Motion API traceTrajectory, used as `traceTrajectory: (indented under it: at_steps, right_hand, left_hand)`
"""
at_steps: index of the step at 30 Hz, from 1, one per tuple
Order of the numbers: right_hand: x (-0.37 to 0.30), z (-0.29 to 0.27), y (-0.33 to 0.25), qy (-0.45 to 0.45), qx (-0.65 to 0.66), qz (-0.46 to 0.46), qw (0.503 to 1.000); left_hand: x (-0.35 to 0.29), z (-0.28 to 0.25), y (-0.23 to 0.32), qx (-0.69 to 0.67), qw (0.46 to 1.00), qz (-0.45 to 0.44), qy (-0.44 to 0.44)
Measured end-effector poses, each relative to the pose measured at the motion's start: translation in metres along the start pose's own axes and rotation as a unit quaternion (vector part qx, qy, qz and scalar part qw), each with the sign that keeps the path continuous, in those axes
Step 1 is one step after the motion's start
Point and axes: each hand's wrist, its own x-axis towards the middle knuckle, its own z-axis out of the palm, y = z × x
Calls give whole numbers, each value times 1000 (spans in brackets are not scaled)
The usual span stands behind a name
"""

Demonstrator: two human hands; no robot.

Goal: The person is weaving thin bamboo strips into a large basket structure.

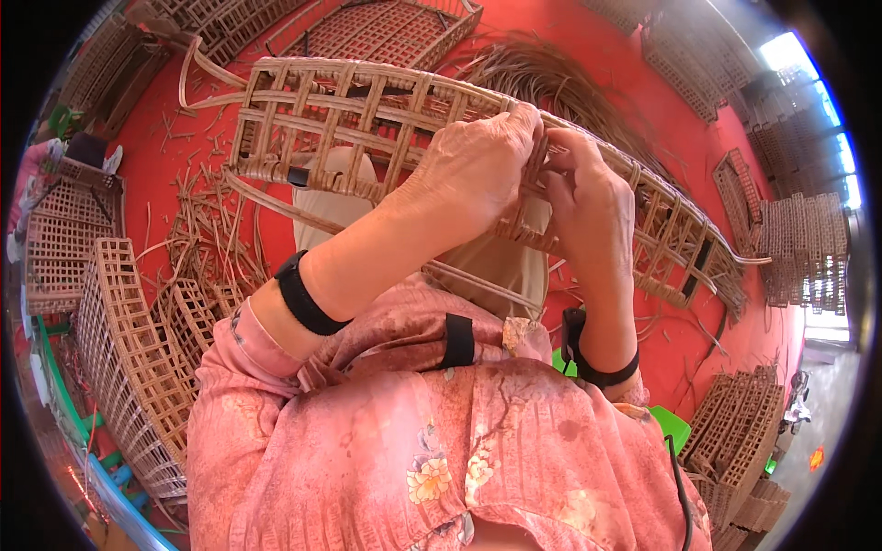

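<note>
A long woven basket of brown strands, with an open lattice side, lies across my lap and tilts down to the right. My left hand is closed at the middle of its upper rim, fingertips pressed to the weave. Close beside it, my right hand pinches at the same part of the lattice with thumb and forefinger. What exactly lies between the fingertips is hidden. Loose strand ends stick out at the basket's left end, and another strand runs below it. Dark bands wrap both wrists.
On the red floor, a bundle of long brown strands lies beyond the basket. Cut scraps litter the left. Finished-looking lattice baskets stand around: a tall stack at left, others at lower right, and a stack at far right.
</note>
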Motion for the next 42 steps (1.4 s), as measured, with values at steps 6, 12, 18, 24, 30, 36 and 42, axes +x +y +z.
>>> traceTrajectory:
  at_steps: [6,12,18,24,30,36,42]
  right_hand:
    - [-2,-11,0,10,167,40,985]
    - [5,-6,0,2,213,48,976]
    - [9,-5,-13,1,159,58,986]
    - [5,-21,-4,20,89,-7,996]
    - [-31,-86,26,60,276,136,949]
    - [-30,-69,30,74,351,131,924]
    - [-22,-48,48,-23,75,95,992]
  left_hand:
    - [5,-9,0,-99,985,-5,141]
    - [13,-44,-13,-236,952,-113,159]
    - [13,-25,-27,-264,951,-134,83]
    - [15,-22,-20,-236,957,-143,88]
    - [17,10,21,-261,964,43,-34]
    - [14,17,28,-160,984,73,-7]
    - [6,14,37,79,996,-35,27]
